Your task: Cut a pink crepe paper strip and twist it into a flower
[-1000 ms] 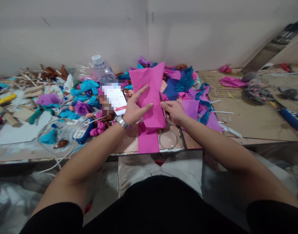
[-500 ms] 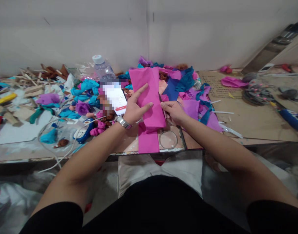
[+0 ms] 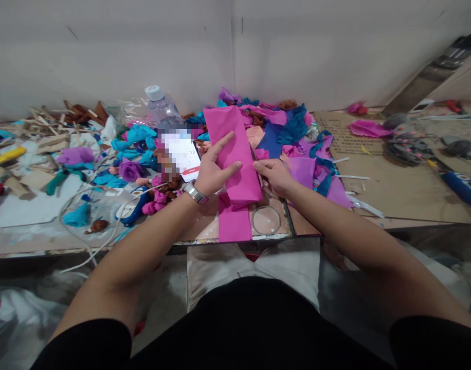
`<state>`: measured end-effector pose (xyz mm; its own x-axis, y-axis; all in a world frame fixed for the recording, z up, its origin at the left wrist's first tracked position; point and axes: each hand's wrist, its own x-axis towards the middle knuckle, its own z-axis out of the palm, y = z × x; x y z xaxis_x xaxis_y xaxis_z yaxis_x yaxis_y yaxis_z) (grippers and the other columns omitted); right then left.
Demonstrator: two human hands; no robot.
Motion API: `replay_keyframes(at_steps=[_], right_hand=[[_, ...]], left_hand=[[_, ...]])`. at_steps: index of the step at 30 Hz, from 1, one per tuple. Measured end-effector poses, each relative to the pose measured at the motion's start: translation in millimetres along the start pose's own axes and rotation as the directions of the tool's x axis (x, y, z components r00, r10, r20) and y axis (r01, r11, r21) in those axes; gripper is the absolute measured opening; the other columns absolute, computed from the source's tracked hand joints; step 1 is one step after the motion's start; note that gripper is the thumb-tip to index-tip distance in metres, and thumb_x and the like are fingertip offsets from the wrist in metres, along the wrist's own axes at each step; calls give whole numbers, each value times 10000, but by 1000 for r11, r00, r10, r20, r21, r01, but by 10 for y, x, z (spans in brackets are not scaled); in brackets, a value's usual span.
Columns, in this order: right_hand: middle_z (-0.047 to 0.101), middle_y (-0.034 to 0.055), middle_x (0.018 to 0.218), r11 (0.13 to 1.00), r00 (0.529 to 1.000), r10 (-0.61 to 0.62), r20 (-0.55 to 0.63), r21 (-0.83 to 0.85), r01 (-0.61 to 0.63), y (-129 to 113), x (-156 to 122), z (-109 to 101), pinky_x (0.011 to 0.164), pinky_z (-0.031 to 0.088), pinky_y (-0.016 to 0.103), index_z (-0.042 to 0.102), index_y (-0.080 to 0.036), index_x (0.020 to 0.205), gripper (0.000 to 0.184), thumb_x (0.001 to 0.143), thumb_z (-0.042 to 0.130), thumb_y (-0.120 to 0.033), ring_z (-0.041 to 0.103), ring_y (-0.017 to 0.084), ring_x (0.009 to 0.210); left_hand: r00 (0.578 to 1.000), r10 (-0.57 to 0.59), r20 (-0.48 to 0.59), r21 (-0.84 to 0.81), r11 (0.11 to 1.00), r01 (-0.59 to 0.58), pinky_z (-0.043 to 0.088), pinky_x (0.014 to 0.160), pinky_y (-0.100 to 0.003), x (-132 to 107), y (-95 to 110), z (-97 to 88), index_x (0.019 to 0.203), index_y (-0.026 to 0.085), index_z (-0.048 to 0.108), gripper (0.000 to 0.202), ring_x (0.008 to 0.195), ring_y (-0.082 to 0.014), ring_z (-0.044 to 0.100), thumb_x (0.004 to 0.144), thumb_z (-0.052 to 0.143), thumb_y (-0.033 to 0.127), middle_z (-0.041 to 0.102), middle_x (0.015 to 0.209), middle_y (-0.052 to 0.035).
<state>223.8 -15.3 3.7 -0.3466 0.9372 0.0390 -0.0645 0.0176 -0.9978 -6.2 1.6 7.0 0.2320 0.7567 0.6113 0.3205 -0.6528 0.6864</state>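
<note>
My left hand holds a folded magenta crepe paper sheet up over the table edge, fingers stretched across its front. My right hand is closed at the sheet's right edge. A thin dark blade, apparently scissors, runs up from it along the paper; most of the tool is hidden. Under my hands a second magenta strip lies on the table beside a clear ring.
A heap of pink, purple and blue paper scraps lies behind the sheet. A water bottle, paper roses and a white cable are at left. Wooden sticks lie at far left, a blue-handled tool at right.
The flared top-right corner of the magenta sheet has gone, leaving a narrower, straight-sided top. My right hand has crept slightly up along the edge. My left hand has stayed put.
</note>
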Motion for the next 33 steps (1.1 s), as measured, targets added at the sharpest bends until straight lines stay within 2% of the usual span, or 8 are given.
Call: replay_keyframes(at_steps=[5, 12, 16, 21, 26, 33], right_hand=[[452, -82, 394, 1000, 1000, -11, -4, -3, 11, 1, 1, 2, 339, 183, 230, 627, -198, 683, 661, 722, 795, -835, 323, 66, 328], [454, -85, 389, 1000, 1000, -1, -18, 2, 1, -13, -3, 5, 329, 181, 235, 628, -200, 690, 653, 701, 809, -828, 324, 68, 316], [447, -87, 387, 1000, 1000, -2, -25, -18, 2, -19, -2, 3, 334, 181, 235, 626, -202, 687, 637, 730, 799, -814, 317, 67, 318], [442, -89, 388, 1000, 1000, -12, -17, -6, 12, -26, -3, 4, 332, 187, 235, 636, -198, 692, 661, 699, 812, -834, 320, 69, 323], [466, -76, 401, 1000, 999, -23, -31, -6, 23, 13, 13, -8, 333, 194, 233, 582, -207, 652, 665, 745, 779, -835, 327, 65, 330], [473, -70, 400, 1000, 999, -27, -44, 12, 28, 20, 18, -9, 329, 196, 226, 594, -208, 654, 654, 752, 780, -827, 331, 64, 325]], left_hand=[[1000, -3, -7, 5, 1000, 3, 424, 1302, -552, 5, 17, -7, 1607, 251, 502, 926, 1493, -349, 555, 849, 776, 708, 558, 1622, -125], [1000, -17, 4, 15, 1000, 17, 364, 1332, -575, 4, 33, -11, 1608, 246, 496, 927, 1521, -366, 519, 854, 769, 710, 538, 1637, -134], [1000, -18, 4, 3, 1000, 18, 375, 1329, -563, 1, 30, -1, 1608, 247, 494, 931, 1516, -360, 526, 851, 769, 713, 539, 1636, -135], [1000, -21, 3, 7, 1000, 21, 384, 1326, -554, 3, 47, 1, 1608, 243, 494, 942, 1511, -353, 534, 847, 763, 728, 543, 1632, -138], [999, -27, 28, 23, 999, 26, 356, 1339, -557, 1, 72, -3, 1611, 237, 487, 945, 1525, -359, 516, 852, 756, 731, 535, 1638, -142], [999, -23, 46, 29, 999, 22, 395, 1314, -562, -25, 66, 33, 1609, 249, 492, 923, 1506, -351, 540, 860, 755, 719, 546, 1630, -139]])
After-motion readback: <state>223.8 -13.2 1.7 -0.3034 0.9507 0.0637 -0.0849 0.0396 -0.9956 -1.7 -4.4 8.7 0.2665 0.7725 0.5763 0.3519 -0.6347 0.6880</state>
